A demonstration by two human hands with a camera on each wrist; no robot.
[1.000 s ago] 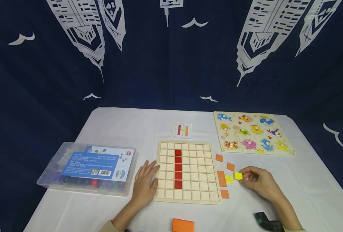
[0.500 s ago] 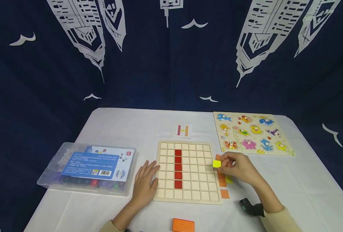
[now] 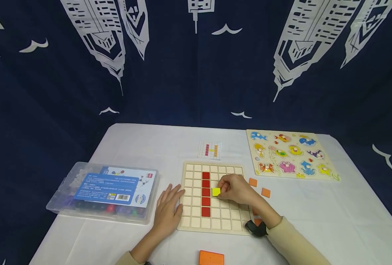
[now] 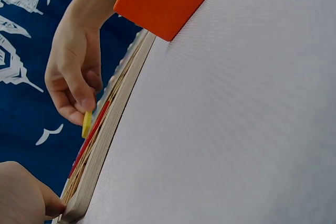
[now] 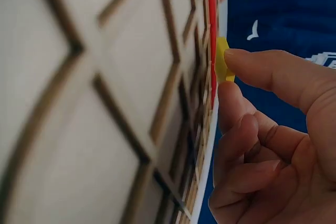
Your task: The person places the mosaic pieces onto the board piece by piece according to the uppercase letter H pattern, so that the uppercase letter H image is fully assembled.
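Note:
My right hand (image 3: pixel 237 189) pinches a yellow square tile (image 3: pixel 216 192) between thumb and fingertips. It holds the tile at the wooden grid board (image 3: pixel 196 223), just right of a column of several red tiles (image 3: pixel 206 192). In the right wrist view the yellow tile (image 5: pixel 224 61) is tilted close to the board's face; whether it touches is unclear. My left hand (image 3: pixel 168 209) lies flat with its fingers spread, touching the board's left edge. Orange tiles (image 3: pixel 266 192) lie right of the board, some partly hidden by my right forearm. Beyond the board lies a small pattern card (image 3: pixel 210 150).
A clear plastic case (image 3: pixel 103 193) with a blue label sits at the left. A sea-animal peg puzzle (image 3: pixel 292 154) lies at the back right. An orange block (image 3: pixel 211 257) is at the near edge. A dark wrist device (image 3: pixel 256 229) hangs over the board's near right corner.
My right hand has carried the yellow tile leftward from beyond the board's right side to beside the red column. My left hand stays at the board's edge. The head view has shifted slightly.

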